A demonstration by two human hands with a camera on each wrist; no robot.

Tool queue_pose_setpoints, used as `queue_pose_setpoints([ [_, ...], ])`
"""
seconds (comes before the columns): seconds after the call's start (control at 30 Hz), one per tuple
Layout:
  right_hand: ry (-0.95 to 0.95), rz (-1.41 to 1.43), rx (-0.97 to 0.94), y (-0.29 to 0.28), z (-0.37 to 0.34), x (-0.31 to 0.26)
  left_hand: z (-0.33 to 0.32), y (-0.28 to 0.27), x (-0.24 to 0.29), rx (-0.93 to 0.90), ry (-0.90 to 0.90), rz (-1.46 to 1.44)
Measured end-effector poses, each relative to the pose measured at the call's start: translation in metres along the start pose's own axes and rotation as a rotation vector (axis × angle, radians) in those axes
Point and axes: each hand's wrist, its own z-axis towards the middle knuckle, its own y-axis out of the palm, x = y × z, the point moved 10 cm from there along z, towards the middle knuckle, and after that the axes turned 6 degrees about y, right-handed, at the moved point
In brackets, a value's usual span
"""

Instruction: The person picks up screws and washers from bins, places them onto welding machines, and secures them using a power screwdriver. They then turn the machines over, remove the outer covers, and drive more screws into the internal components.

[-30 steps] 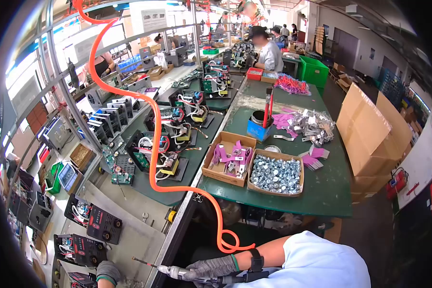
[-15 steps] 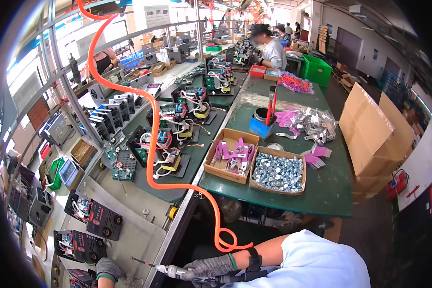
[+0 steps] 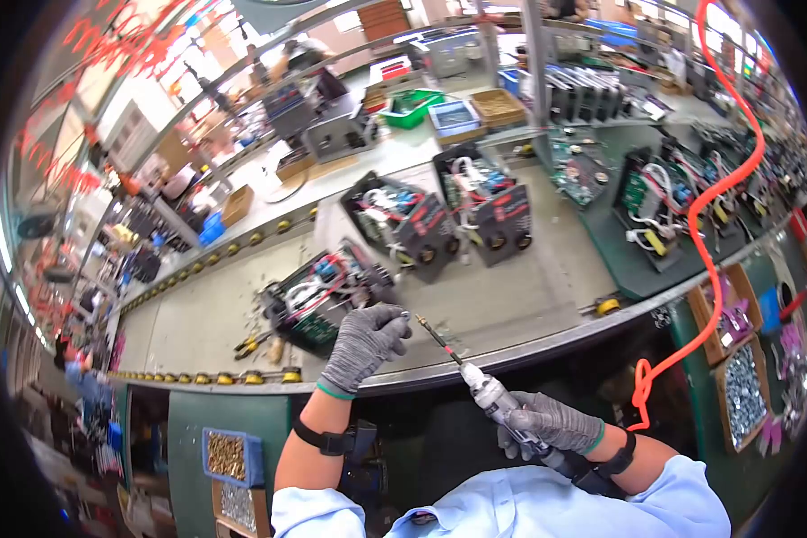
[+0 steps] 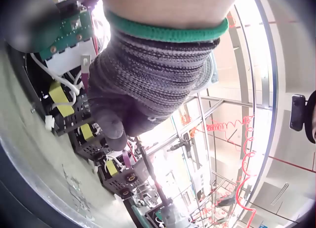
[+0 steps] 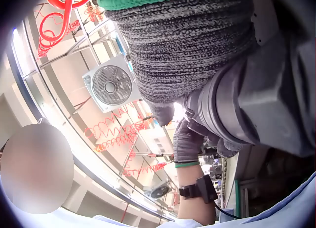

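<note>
My gloved right hand [image 3: 551,421] grips a power screwdriver [image 3: 498,394] with a long thin bit [image 3: 439,339] that points up and to the left. The gloved left hand [image 3: 363,345] has its fingers bent, pinching a small shiny metal piece [image 3: 406,316] close to the bit's tip; its exact kind is too small to tell. Just beyond the left hand lies an open electronics unit [image 3: 318,296] with white and red wires. Two more units [image 3: 403,224] [image 3: 489,211] with black front panels stand farther back on the line. In the left wrist view the thumb [image 4: 112,129] shows against the units.
A metal rail [image 3: 475,357] edges the conveyor. Pliers [image 3: 249,345] lie near the first unit. At lower left are a blue bin of brass-coloured parts [image 3: 233,455] and a box of silver parts [image 3: 238,504]. An orange air hose [image 3: 704,269] hangs at right, beside a carton of bolts [image 3: 744,394].
The head view has swung left toward the conveyor. My left hand has come over beside the bit's tip, a small metal piece in its fingers. The right hand still holds the screwdriver.
</note>
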Motion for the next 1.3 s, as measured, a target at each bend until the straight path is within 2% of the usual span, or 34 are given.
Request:
queue_pose_setpoints([
  [0.17, 0.067, -0.024, -0.072, 0.035, 0.032, 0.004, -0.039, -0.036, -0.01, 0.106, 0.035, 0.011],
  [0.23, 0.105, 0.02, -0.107, 0.047, 0.044, 0.008, -0.054, -0.055, -0.016, 0.193, 0.108, 0.056],
  [0.3, 0.149, 0.064, -0.133, 0.059, 0.054, 0.01, -0.058, -0.069, -0.039, 0.173, 0.126, 0.158],
  [0.4, 0.207, 0.092, -0.196, 0.08, 0.068, 0.008, -0.077, -0.085, -0.008, 0.297, 0.519, 0.571],
  [0.5, 0.16, 0.042, -0.176, 0.088, 0.083, 0.004, -0.08, -0.101, -0.013, 0.28, 0.416, 0.472],
  [0.53, 0.127, -0.012, -0.141, 0.087, 0.088, 0.0, -0.077, -0.109, -0.029, 0.284, 0.306, 0.177],
  [0.57, 0.093, -0.065, -0.106, 0.087, 0.092, -0.004, -0.077, -0.115, -0.024, 0.285, 0.301, 0.174],
  [0.63, 0.076, -0.081, -0.099, 0.092, 0.099, -0.005, -0.074, -0.121, -0.039, 0.264, -0.003, -0.275],
  [0.7, 0.025, -0.114, -0.078, 0.094, 0.102, -0.009, -0.069, -0.127, -0.034, 0.25, 0.027, -0.294],
  [0.77, 0.006, -0.096, -0.063, 0.096, 0.101, -0.01, -0.066, -0.128, -0.027, 0.18, -0.059, -0.155],
  [0.83, -0.014, -0.078, -0.049, 0.095, 0.101, -0.012, -0.061, -0.13, -0.006, 0.159, -0.009, -0.066],
  [0.9, -0.043, -0.081, -0.005, 0.092, 0.1, -0.017, -0.057, -0.148, 0.037, 0.324, 0.277, 0.087],
  [0.97, -0.042, -0.059, 0.012, 0.087, 0.1, -0.013, -0.034, -0.147, 0.05, 0.293, 0.295, 0.197],
  [1.03, -0.044, -0.076, 0.047, 0.08, 0.098, -0.007, -0.016, -0.114, 0.082, 0.193, 0.614, 0.629],
  [1.07, -0.038, -0.072, 0.054, 0.077, 0.096, -0.001, 0.002, -0.101, 0.071, 0.112, 0.463, 0.763],
  [1.1, -0.041, -0.065, 0.058, 0.074, 0.094, 0.004, 0.009, -0.092, 0.069, 0.104, 0.466, 0.763],
  [1.17, -0.018, -0.065, 0.069, 0.069, 0.087, 0.017, 0.029, -0.074, 0.048, 0.107, 0.372, 1.236],
  [1.2, -0.021, -0.057, 0.075, 0.067, 0.084, 0.02, 0.04, -0.066, 0.033, 0.02, 0.282, 1.357],
  [1.3, -0.002, -0.043, 0.083, 0.062, 0.074, 0.03, 0.047, -0.058, 0.02, 0.033, 0.249, 1.367],
])
